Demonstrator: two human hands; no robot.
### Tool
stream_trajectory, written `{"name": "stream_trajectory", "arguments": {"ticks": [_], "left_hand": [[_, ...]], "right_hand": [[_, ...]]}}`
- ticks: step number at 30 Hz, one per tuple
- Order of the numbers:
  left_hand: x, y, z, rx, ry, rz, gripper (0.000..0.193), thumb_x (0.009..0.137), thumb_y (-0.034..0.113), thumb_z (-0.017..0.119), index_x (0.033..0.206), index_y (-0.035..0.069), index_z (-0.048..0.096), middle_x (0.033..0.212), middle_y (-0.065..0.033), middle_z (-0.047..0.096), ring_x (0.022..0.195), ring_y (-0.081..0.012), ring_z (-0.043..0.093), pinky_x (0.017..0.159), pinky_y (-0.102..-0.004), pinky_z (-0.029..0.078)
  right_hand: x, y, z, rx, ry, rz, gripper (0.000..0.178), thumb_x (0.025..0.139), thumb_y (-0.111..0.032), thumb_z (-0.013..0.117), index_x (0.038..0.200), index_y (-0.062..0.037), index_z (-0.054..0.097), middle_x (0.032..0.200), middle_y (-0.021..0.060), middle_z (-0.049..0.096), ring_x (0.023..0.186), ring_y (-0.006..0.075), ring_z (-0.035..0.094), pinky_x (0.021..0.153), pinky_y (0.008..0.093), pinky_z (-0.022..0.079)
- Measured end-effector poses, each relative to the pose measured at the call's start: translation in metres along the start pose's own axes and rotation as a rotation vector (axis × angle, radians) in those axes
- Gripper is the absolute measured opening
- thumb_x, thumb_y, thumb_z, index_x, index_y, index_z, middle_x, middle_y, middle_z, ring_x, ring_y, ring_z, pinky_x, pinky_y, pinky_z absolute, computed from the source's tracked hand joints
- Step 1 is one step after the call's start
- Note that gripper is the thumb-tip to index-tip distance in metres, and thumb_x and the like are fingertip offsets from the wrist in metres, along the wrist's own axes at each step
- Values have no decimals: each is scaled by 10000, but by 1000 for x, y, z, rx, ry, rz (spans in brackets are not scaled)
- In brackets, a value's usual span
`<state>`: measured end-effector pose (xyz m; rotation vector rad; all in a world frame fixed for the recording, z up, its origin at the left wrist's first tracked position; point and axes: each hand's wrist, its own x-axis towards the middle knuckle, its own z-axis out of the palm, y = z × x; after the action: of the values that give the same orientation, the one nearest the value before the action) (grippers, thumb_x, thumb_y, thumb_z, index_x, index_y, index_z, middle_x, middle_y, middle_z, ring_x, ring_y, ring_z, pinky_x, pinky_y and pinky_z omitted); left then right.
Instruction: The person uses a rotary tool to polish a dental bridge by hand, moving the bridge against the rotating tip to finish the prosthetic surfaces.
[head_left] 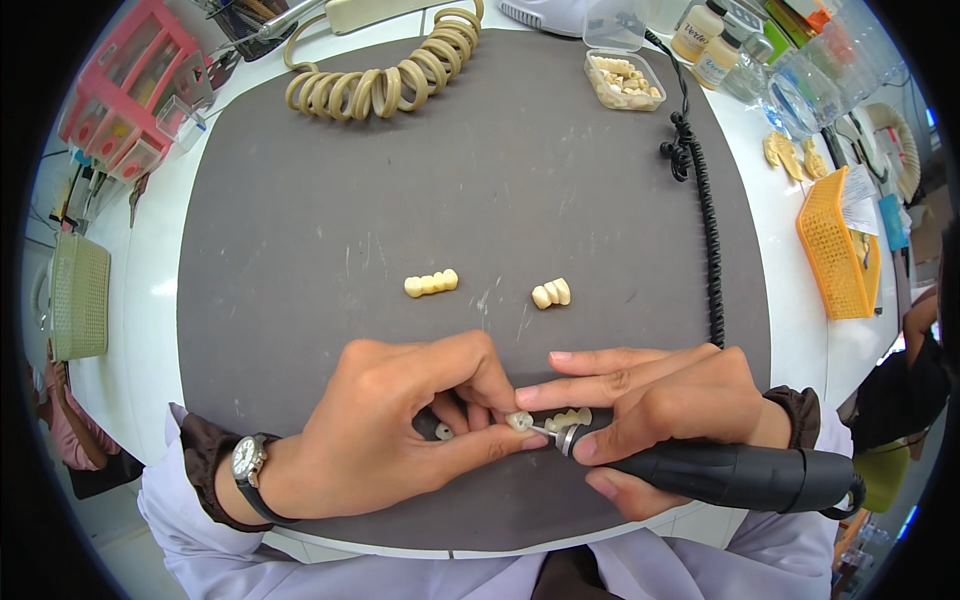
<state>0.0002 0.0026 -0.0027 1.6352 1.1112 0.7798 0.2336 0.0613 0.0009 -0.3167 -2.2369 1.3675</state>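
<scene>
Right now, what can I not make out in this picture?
Head view:
Held dental piece: full extent, covered by left hand.
Dental bridge beside it: partly hidden by black handpiece.
Coiled black cord: lower run hidden by right hand.
Wristwatch: time too small to read.

Two tooth bridges (431, 284) on the mat (300, 220) — beyond the hands (395, 415), hose (385, 95) behind left, box (626, 82) behind right

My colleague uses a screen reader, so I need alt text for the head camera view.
The person's left hand pinches a small whitish dental restoration while the right hand holds a black rotary handpiece to it. Beyond them, two pale dental bridges lie on a grey mat.
</scene>
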Motion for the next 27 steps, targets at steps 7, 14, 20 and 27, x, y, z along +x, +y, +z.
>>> {"name": "stream_trajectory", "arguments": {"ticks": [7,14,20,27], "left_hand": [[1,1,-1,6,-11,2,198,768,14,823,831,-10,637,791,-89,713,700,-115,706,621,-214,581],[0,-1,1,0,5,6,199,766,23,828,825,-3,640,788,-85,713,699,-112,704,616,-210,578],[2,0,-1,9,-3,13,206,762,30,832,827,0,639,779,-78,714,688,-111,703,604,-210,573],[0,-1,0,3,-1,6,206,766,27,828,824,-2,632,778,-79,713,685,-117,704,605,-213,574]], "right_hand": [[0,0,-1,-9,6,1,140,753,16,753,835,-12,643,888,172,733,1052,414,670,998,552,479],[-1,2,2,9,12,0,133,759,13,750,832,-10,641,893,183,731,1054,415,668,999,562,473],[0,-1,-2,13,7,24,138,755,16,753,831,-10,641,893,190,731,1054,417,668,1004,557,471],[0,1,0,19,8,14,138,754,19,755,833,-3,643,888,189,731,1053,418,667,1000,557,474]]}}
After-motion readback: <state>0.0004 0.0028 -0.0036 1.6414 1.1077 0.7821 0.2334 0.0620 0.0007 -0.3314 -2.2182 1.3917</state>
